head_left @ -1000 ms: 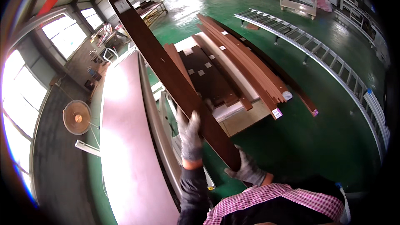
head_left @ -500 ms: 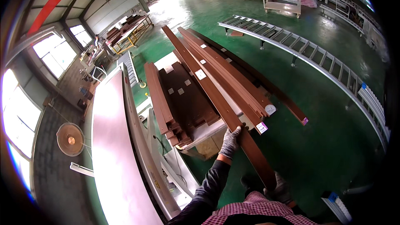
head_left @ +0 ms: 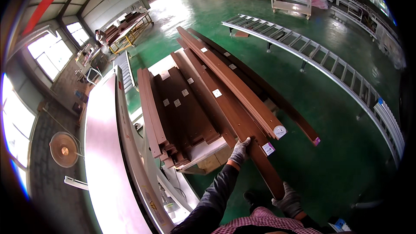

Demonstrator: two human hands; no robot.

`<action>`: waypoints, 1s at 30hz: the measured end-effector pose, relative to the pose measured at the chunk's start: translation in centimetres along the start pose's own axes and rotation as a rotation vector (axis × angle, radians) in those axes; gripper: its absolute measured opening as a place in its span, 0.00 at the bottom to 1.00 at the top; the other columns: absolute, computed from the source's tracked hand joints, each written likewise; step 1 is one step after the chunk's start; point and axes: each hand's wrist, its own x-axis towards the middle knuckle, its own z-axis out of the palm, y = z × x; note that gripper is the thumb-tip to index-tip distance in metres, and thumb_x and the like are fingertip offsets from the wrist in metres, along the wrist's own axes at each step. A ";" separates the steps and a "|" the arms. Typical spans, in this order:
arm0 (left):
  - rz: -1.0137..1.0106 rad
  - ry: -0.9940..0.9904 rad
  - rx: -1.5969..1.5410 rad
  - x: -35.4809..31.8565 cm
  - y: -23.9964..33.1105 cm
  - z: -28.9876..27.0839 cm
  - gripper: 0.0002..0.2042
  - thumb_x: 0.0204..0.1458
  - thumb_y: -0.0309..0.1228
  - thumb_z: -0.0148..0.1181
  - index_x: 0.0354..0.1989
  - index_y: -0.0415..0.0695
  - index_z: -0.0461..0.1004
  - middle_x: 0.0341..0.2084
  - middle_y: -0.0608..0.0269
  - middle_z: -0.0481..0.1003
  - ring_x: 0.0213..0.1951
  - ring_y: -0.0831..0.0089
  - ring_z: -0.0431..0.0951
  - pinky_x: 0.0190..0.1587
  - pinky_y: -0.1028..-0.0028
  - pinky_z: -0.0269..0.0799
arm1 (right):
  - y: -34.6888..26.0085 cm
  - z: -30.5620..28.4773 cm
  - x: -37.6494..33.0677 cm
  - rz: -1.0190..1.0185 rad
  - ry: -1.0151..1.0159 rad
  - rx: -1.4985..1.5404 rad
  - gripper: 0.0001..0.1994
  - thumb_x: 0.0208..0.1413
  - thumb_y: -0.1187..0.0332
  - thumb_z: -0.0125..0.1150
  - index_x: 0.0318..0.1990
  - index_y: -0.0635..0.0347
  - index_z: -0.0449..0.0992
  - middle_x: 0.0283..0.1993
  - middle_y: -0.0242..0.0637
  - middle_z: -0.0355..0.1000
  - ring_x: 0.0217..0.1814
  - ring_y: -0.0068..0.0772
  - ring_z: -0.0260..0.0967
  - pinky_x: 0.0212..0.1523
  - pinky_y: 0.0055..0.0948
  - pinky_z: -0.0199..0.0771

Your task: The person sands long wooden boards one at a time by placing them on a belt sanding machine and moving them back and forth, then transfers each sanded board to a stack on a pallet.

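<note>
A long brown board (head_left: 265, 171) with a white label runs from the pile toward me, its near end overhanging the green floor. My left hand (head_left: 240, 151), in a grey glove, is closed round the board's left edge, thumb on top. At the board's near end, my right hand (head_left: 289, 200), also gloved, grips the end, its fingers partly hidden beneath. Just right of the held board lie several long brown boards (head_left: 242, 87) with a round white label at their near end. Shorter dark brown boards (head_left: 184, 104) with white labels lie stacked to the left.
A darker long board (head_left: 299, 123) sticks out at the right of the pile. A metal roller conveyor (head_left: 312, 56) curves along the right. Left stands a long machine with a pale flat top (head_left: 104, 147). A round fan (head_left: 65, 149) and a white cart (head_left: 291, 2) stand farther off.
The held board has shifted rightward, its far part now lying lower and closer against the long boards on the right. Both hands keep their hold. The view has turned slightly right.
</note>
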 end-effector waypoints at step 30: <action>-0.071 -0.131 0.517 3.0 -6.0 -6.9 0.33 0.59 0.41 0.58 0.70 0.51 0.52 0.66 0.64 0.58 0.66 0.63 0.57 0.62 0.58 0.58 | 1.9 12.2 24.3 0.116 0.366 0.116 0.41 0.49 0.47 0.67 0.60 0.73 0.60 0.56 0.57 0.68 0.60 0.50 0.67 0.57 0.37 0.71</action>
